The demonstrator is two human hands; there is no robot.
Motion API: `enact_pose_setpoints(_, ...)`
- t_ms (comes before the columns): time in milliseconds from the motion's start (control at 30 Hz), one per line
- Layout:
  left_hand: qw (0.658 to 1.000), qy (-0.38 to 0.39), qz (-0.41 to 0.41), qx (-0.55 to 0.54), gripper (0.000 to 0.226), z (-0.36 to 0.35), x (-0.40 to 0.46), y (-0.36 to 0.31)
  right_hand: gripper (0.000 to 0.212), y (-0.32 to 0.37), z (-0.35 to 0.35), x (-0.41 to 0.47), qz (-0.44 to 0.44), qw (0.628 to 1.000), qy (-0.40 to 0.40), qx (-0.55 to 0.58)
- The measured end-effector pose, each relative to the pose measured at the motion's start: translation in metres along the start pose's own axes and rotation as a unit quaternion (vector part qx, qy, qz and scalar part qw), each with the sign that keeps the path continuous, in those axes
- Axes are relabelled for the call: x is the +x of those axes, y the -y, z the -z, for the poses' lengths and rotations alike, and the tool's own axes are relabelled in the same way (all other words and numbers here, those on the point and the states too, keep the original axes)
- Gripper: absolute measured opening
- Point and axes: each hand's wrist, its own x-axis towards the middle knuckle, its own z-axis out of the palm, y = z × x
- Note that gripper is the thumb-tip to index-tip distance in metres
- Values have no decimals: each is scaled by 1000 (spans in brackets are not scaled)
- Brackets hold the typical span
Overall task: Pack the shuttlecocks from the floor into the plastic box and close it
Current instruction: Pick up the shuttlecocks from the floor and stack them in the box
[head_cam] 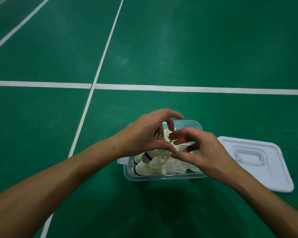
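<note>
Both hands, left hand (144, 134) and right hand (201, 152), fingers curled, settling shuttlecocks (155, 166) into box (162, 177); grip unclear. Next: fit lid (258, 162).

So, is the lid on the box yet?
No, the lid lies flat on the floor right of the open box.

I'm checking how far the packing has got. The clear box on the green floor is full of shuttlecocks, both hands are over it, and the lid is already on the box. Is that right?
Not quite: the lid is not on the box. The head view shows it lying flat on the floor, to the right of the box. The rest holds: shuttlecocks fill the open box, with the left hand and right hand over it.
</note>
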Motion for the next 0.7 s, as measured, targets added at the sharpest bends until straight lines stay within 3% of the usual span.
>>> enact_pose_setpoints(300, 996, -64, -44, -38, 62, -9, 7, -10, 42, -5, 3, -7, 37, 997, -58, 27)
enact_pose_setpoints(433, 994, -109, -15, -7, 65, -7, -19, 2, 39, -24, 5, -24, 10, 995, -98, 17)
enact_pose_setpoints(567, 997, -38, 72, 18, 70, -7, -56, 31, 38, -36, -4, -38, -17, 993, -115, -13)
enact_pose_setpoints(700, 992, 35, 93, 72, 62, -18, -73, 46, 38, -40, -14, -34, -35, 993, -109, -21)
